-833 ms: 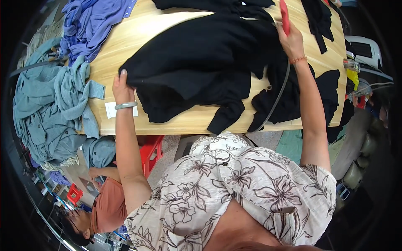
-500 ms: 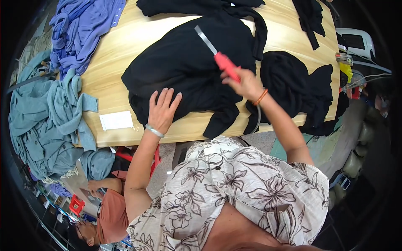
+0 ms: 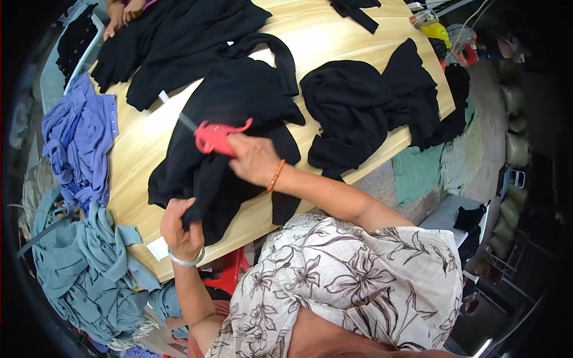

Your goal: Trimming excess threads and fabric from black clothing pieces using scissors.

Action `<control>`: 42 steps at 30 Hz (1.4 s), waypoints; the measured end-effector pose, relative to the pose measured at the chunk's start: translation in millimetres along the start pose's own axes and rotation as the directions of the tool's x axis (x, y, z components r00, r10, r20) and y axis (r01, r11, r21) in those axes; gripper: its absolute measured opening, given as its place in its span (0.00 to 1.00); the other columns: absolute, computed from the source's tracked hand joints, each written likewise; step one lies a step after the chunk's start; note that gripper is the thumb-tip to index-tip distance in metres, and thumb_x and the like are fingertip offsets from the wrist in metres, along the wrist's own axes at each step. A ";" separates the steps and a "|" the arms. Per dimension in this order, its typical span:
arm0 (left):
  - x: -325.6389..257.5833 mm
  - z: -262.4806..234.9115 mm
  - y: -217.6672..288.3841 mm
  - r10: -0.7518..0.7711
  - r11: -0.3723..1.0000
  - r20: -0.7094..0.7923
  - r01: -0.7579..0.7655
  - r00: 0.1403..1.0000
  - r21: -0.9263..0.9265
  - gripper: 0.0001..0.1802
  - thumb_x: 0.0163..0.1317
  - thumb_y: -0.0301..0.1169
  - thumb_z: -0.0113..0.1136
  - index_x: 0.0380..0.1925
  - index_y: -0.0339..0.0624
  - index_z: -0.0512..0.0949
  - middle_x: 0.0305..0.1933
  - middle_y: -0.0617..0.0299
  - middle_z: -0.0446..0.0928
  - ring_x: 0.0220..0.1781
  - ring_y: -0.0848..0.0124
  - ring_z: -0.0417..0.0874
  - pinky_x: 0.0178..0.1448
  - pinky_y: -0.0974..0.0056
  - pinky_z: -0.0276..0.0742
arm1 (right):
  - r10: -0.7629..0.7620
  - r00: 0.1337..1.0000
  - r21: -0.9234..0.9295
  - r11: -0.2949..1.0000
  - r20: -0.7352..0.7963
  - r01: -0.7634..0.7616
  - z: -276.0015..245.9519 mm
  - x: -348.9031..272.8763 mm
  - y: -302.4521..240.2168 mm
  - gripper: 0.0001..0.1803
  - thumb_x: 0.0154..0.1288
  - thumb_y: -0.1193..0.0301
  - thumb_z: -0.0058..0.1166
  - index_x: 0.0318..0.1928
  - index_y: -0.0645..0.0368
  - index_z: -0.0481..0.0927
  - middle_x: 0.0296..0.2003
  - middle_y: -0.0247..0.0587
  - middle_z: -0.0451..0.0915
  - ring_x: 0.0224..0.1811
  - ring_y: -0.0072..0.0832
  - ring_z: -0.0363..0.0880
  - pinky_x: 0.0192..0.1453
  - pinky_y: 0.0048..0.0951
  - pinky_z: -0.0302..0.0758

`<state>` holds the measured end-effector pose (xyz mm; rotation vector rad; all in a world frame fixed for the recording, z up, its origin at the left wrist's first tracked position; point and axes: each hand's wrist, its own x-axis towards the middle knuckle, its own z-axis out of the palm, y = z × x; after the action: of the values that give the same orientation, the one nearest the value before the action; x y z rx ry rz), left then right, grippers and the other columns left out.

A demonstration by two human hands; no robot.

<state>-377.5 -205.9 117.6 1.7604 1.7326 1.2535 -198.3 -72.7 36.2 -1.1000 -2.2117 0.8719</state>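
On the wooden table (image 3: 132, 182) a black knit garment (image 3: 239, 95) lies in front of me, its near part lifted and bunched. At its near-left edge my left hand (image 3: 181, 230) is closed, gripping a fold of the garment between thumb and fingers. My right hand (image 3: 255, 160) is wrapped around a red hand tool (image 3: 215, 138) with a hook, a loop-like part and a slim metal tip. The tip, blurred by motion, points away to the left over the black cloth. What kind of tool it is I cannot tell for sure.
More black garments (image 3: 364, 101) lie to the right and at the far side (image 3: 185, 42). Purple clothing (image 3: 80, 140) and grey-green clothing (image 3: 89, 268) are heaped at the left. A white paper (image 3: 158, 248) lies near the front edge. Another person's hands (image 3: 124, 15) rest at the far left.
My view has shifted. My left hand, flat on the garment before, now grips a fold of it. The red tool has swung to point left, and the garment's near part is lifted.
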 end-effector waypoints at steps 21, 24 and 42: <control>-51.5 -53.0 64.2 -0.074 0.996 -0.480 0.092 0.874 0.014 0.14 0.59 0.34 0.67 0.31 0.32 0.78 0.25 0.56 0.77 0.26 0.66 0.77 0.34 0.60 0.75 | -0.020 0.944 -0.264 0.962 -0.329 -0.071 -103.5 29.0 48.7 0.12 0.48 0.81 0.51 0.36 0.57 0.72 0.28 0.53 0.78 0.32 0.55 0.79 0.34 0.48 0.75; -90.5 -77.2 70.4 -0.285 0.904 -0.271 0.164 0.919 -0.396 0.18 0.61 0.39 0.65 0.30 0.31 0.76 0.27 0.53 0.77 0.26 0.64 0.77 0.34 0.62 0.73 | 0.103 0.983 -0.104 0.987 -0.152 -0.119 -180.5 14.8 27.0 0.21 0.44 0.83 0.48 0.42 0.57 0.81 0.32 0.50 0.82 0.35 0.45 0.84 0.41 0.34 0.77; -97.3 6.4 -86.5 -0.245 0.703 -0.405 0.449 0.881 0.552 0.14 0.59 0.27 0.61 0.46 0.37 0.77 0.48 0.48 0.76 0.53 0.50 0.75 0.58 0.51 0.69 | 0.177 0.982 -0.810 0.565 -0.068 -0.158 -153.1 22.1 138.8 0.12 0.66 0.63 0.55 0.38 0.60 0.74 0.38 0.52 0.77 0.36 0.51 0.81 0.39 0.50 0.77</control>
<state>-410.0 -279.4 14.9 1.4458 2.7772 0.8390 -37.0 58.3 38.9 -1.7247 -2.6095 -0.1853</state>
